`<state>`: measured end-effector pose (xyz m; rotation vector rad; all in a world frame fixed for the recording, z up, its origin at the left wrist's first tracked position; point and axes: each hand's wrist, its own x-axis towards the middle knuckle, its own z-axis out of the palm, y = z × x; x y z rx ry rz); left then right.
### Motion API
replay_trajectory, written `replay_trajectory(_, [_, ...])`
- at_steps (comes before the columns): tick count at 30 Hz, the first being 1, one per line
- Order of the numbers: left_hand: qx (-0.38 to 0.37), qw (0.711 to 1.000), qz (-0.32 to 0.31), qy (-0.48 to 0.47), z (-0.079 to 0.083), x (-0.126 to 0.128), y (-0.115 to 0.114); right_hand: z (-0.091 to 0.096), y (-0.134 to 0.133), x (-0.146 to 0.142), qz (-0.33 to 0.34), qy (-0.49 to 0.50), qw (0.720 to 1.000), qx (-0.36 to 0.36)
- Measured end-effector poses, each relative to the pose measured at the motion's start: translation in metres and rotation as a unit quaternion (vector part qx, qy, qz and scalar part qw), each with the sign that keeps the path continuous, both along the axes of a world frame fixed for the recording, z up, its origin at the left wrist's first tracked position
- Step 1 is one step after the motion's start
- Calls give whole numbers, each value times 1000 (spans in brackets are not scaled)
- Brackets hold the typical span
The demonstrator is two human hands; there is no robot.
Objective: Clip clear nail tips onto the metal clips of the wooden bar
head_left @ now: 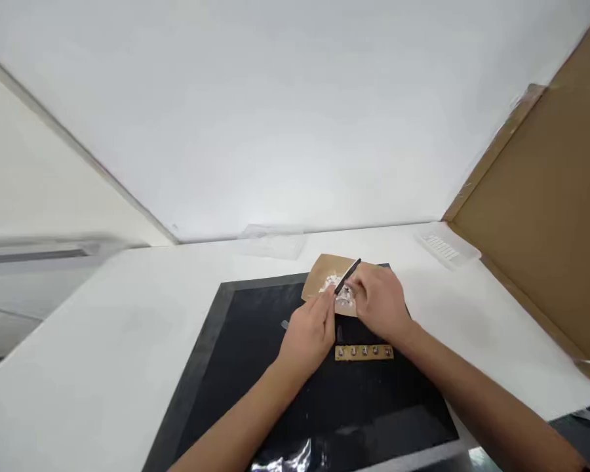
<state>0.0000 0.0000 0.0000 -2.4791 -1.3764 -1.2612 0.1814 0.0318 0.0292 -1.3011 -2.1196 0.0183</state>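
Observation:
My right hand (379,300) is closed around a thin black tool (348,276), tweezers by the look of it, whose tip points down at a heap of small white parts (335,284) on a brown card (324,272). My left hand (309,333) is curled with its fingertips pinched beside the same heap; what they hold is too small to see. A narrow brown strip (364,353) with several small metal pieces in a row lies just in front of both hands. All of it rests on a black mat (236,367).
The mat lies on a white table (103,341) against a white wall. A large cardboard sheet (545,203) leans at the right. A clear plastic tray (442,246) and a clear bag (273,239) lie at the back. Crinkled clear plastic (285,459) is at the mat's near edge.

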Motion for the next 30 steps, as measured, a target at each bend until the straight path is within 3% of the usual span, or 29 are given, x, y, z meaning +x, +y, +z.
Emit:
replay_trajectory(5, [-5, 1000, -7, -16, 5, 3, -4, 3, -3, -1, -45, 28, 999, 0])
replay_trajectory(9, [-21, 1000, -13, -18, 6, 3, -5, 3, -3, 0, -11, 18, 1000, -1])
replay_trajectory(12, [-19, 999, -15, -20, 5, 2, -4, 3, -4, -1, -70, 33, 997, 23])
replay_trajectory(16, [-8, 1000, -17, -22, 2, 0, -3, 2, -8, -6, -8, 3, 1000, 11])
replay_trajectory(20, [-20, 999, -13, -29, 3, -1, -2, -1, -9, -8, -57, -5, 997, 43])
replay_trajectory(24, [-22, 999, -12, -24, 6, 1, -4, 0, -8, -6, -28, -1, 999, 29])
replay_trajectory(28, [-19, 1000, -10, -21, 9, 2, -6, 4, -8, -3, -87, 29, 995, 41])
replay_trajectory(30, [-15, 1000, -9, -15, 9, 1, -7, 4, -8, -3, -61, 22, 997, 32])
